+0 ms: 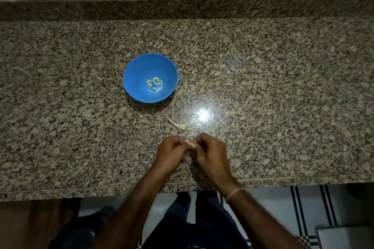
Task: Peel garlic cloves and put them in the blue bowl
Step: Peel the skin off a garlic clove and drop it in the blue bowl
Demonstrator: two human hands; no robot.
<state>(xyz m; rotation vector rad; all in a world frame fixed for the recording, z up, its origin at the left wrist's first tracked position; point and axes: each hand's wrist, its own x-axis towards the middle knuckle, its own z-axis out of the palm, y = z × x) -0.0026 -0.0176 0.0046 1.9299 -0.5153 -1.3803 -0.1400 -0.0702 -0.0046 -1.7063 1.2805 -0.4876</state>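
Peeling in progress, judged mid-task. Counted roughly ten peeled cloves (154, 85) already in the blue bowl (137, 70), up-left on the granite counter (283, 87) and well apart from the hands. Found left hand (169, 152) and right hand (211, 153) close together near the front edge, with fingers (199, 140) curled and pinched on one garlic clove (190, 144) between them. Clove not yet in the bowl. Spotted a papery skin (179, 125) just beyond the hands and more scraps (187, 160) below them. Saw no unpeeled stock, so couldn't tell how many were left.
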